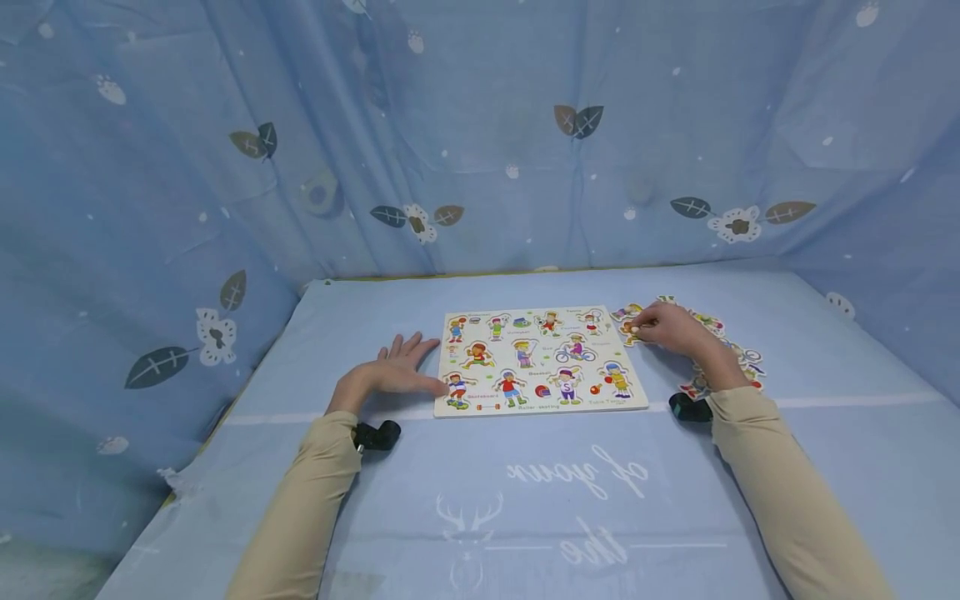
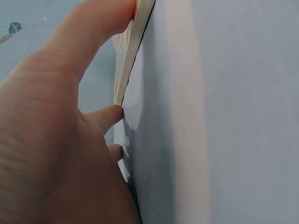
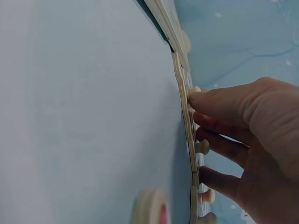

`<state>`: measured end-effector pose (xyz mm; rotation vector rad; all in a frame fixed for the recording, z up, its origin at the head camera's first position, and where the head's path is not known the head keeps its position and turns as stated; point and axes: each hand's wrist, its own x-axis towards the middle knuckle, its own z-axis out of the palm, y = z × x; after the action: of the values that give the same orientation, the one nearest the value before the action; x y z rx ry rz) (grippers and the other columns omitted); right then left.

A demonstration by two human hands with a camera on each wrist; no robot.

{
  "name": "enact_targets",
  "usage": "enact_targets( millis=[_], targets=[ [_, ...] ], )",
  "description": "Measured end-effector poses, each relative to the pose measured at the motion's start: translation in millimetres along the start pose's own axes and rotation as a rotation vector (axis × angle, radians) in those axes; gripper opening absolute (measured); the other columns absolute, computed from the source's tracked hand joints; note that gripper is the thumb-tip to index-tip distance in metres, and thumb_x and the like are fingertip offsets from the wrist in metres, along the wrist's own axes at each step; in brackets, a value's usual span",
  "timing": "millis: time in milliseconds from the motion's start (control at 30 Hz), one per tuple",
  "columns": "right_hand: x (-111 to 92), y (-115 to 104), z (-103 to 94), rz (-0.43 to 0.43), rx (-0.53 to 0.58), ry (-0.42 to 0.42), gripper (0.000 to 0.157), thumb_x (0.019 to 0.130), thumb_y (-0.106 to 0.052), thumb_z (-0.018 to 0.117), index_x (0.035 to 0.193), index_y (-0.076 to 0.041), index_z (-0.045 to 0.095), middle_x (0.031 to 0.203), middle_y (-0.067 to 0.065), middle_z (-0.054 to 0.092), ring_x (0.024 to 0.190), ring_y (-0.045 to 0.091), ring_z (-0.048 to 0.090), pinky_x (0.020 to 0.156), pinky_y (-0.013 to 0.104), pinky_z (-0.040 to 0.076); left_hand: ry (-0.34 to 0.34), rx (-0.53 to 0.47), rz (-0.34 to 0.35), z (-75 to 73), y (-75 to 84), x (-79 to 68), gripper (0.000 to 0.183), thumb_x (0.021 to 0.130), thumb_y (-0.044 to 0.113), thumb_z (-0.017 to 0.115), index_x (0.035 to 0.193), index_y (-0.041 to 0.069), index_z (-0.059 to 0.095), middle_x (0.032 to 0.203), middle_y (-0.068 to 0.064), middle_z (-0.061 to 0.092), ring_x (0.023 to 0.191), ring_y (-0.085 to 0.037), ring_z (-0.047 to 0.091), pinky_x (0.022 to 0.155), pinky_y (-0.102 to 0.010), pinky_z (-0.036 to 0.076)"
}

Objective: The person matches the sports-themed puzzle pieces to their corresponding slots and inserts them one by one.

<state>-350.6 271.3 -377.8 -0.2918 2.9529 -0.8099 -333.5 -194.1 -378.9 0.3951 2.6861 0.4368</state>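
Note:
A wooden puzzle board (image 1: 540,410) with printed children at different sports lies flat on the table. At its left edge is my left hand (image 1: 390,373), fingers spread, with the thumb (image 2: 110,18) on the board's front left corner and a fingertip against its side. Just past the board's right edge, my right hand (image 1: 675,329) pinches the small round knob (image 3: 193,91) of a flat puzzle piece (image 1: 627,335) between thumb and forefinger. That piece lies low, close over the tablecloth. The other right fingers reach beside neighbouring knobs (image 3: 202,147).
More knobbed puzzle pieces (image 1: 750,358) lie in a loose heap to the right, partly under my right wrist. A light blue printed cloth (image 1: 555,508) covers the table. Blue patterned curtains (image 1: 495,150) hang behind and at the sides. Black wrist cameras (image 1: 378,435) sit near the cloth.

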Motion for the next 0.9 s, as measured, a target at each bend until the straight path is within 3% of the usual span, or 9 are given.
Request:
enact_targets(
  millis=[900],
  targets=[
    [-0.2, -3.3, -0.5, 0.011, -0.031, -0.005, 0.027, 0.097, -0.009, 0.057, 0.116, 0.008, 0.067, 0.112, 0.024, 0.061, 0.096, 0.032, 0.054, 0.085, 0.050, 0.048, 0.009, 0.014, -0.013, 0.6, 1.8, -2.2, 0.108, 0.076, 0.067, 0.065, 0.160, 0.020, 0.016, 0.166, -0.016, -0.002, 0.150, -0.043, -0.012, 0.119, -0.062, -0.002]
  ],
)
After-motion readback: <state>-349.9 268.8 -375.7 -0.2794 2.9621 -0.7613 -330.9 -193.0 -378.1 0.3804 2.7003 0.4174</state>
